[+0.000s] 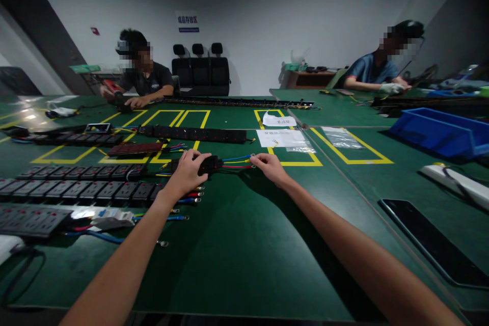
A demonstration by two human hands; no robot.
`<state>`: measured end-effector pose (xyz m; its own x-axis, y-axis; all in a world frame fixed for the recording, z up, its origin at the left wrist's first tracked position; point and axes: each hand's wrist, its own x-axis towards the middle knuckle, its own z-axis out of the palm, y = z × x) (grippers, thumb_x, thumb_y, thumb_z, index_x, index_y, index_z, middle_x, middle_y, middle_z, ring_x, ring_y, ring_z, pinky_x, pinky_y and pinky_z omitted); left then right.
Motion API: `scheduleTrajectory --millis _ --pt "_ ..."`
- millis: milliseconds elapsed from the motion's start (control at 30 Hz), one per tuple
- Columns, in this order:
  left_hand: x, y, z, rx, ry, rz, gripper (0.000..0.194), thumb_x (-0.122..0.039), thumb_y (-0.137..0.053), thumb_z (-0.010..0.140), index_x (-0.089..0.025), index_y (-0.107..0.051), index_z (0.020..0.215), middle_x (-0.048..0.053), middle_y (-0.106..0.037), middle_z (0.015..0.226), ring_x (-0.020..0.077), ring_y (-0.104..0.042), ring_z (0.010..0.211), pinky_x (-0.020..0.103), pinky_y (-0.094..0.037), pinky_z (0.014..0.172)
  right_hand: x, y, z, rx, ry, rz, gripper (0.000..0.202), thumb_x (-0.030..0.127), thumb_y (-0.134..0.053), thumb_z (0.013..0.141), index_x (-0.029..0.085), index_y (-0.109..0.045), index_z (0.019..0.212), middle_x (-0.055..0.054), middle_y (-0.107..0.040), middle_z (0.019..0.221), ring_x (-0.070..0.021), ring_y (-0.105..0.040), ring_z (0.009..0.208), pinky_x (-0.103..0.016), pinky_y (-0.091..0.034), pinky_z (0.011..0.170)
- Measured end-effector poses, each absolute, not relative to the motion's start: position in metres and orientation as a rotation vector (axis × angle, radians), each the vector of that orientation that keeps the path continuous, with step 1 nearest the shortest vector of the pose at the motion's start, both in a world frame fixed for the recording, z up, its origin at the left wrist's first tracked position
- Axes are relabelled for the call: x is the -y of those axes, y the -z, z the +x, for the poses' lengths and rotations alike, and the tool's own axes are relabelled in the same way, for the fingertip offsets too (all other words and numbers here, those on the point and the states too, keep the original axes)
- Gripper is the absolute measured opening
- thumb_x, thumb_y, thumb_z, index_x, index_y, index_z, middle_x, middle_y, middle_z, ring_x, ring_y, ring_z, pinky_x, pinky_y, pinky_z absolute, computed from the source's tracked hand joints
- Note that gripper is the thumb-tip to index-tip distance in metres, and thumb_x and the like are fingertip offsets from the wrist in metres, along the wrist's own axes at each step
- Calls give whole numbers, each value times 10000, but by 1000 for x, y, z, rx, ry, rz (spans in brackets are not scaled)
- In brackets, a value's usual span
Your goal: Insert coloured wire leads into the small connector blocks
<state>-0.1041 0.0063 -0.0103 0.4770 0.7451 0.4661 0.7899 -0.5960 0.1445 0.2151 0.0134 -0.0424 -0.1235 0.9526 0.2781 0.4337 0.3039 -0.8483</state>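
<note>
table [229, 234], green and marked with yellow outlines, carries everything, with two co-workers, one [148, 79] at the far left and one [372, 71] at the far right, busy across it. the black socket strips [87, 191] lie to the left in roughly parallel rows, their wire ends mostly pointing inward, probably so each tail is easy to reach and does not snag on its neighbour. off to the right sit the blue tray [439, 130] and, nearer, a dark flat device [428, 239], seemingly set aside to leave elbow room. between the strips and the tray, the black socket block [209, 164] is just above or on the surface; i cannot tell which. the left hand [187, 173] has its fingers closed over the block, which likely steadies it against any pull. the right hand [269, 165] has its fingers pinched at the tip of the blue wire [237, 158]; whether they also grip the yellow wire [236, 162] is unclear. held that way, the leads run fairly straight and spread apart, with the red wire [237, 167] lowest, so each small end can be seen.
</note>
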Motion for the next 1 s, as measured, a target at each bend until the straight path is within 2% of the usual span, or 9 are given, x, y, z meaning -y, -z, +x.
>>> scheduleTrajectory --millis 133,267,433,600,700,900,1000 --pt "-1 3 -99 1377 840 -2571 584 -155 -716 770 -235 -583 1333 97 -505 1157 297 -528 1113 495 -482 1036 -17 40 221 1461 -1094 -1159 565 743 -706 721 187 -715 823 38 -454 591 -105 -340 551 -249 -219 500" --pt "3 -1 -95 1294 877 -2570 588 -127 -720 773 -233 -563 1329 99 -486 1183 288 -521 1122 480 -485 1038 -17 38 229 1352 -1309 -1081 541 696 -804 632 196 -667 786 48 -451 607 -83 -323 530 -232 -176 482" --pt "7 -2 -90 1149 896 -2608 600 -122 -717 808 -269 -534 1360 97 -474 1224 281 -508 1152 483 -484 1042 -15 34 235 1358 -1390 -1010 491 634 -810 663 205 -590 756 51 -462 629 -76 -334 525 -221 -171 467" --pt "10 -7 -89 1125 837 -2555 601 -142 -704 834 -305 -535 1387 97 -501 1228 293 -510 1163 501 -476 1041 -15 34 236 1348 -1413 -1024 483 621 -806 664 208 -579 767 49 -477 637 -74 -331 516 -219 -162 456" --pt "11 -9 -91 1207 742 -2467 599 -166 -718 826 -292 -563 1391 107 -532 1215 311 -523 1138 512 -468 1022 -15 34 233 1327 -1405 -1024 493 618 -825 644 203 -587 764 61 -456 613 -68 -331 514 -208 -157 459" --pt "10 -4 -96 1340 670 -2395 616 -206 -717 822 -311 -576 1412 100 -564 1196 316 -534 1132 482 -473 975 -14 31 226 1278 -1372 -1066 472 631 -759 710 187 -659 834 6 -573 750 -85 -425 588 -204 -181 445" --pt "9 -2 -96 1366 661 -2378 622 -208 -728 812 -310 -584 1409 102 -569 1187 316 -539 1125 471 -481 962 -14 31 226 1229 -1387 -1090 453 598 -746 712 186 -690 893 1 -584 769 -86 -428 585 -204 -185 434"
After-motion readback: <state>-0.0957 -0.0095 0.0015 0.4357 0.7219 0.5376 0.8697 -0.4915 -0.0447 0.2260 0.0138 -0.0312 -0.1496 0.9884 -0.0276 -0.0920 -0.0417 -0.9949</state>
